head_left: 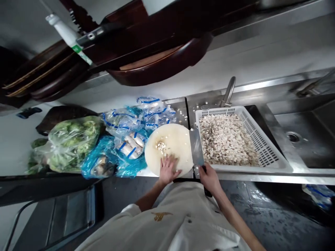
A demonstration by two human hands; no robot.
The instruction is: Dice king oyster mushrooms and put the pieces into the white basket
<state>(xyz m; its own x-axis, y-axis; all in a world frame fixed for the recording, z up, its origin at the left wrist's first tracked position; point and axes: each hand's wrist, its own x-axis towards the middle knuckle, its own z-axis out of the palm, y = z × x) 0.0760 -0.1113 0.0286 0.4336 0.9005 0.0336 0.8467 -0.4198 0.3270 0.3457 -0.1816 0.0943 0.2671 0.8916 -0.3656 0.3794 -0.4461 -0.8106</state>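
Note:
My left hand [168, 170] lies with fingers spread on the near part of a round, pale cutting board [178, 139]. Just beyond its fingertips is a small scatter of chopped white bits [161, 146]. My right hand [209, 178] is wrapped round the dark handle of a cleaver. The broad blade of the cleaver [196, 147] spans the gap between the board's right edge and a white perforated basket [264, 146]. A thick layer of chopped mushroom-like pieces [227, 139] fills most of the basket.
Left of the board lie packs of whole white mushrooms [132, 145], blue plastic bags [104, 157] and a clear bag of leafy greens [75, 139]. A faucet [229, 91] stands behind the basket, and a steel sink [309, 129] is at right. Dark wooden tubs [162, 66] hang overhead on a shelf.

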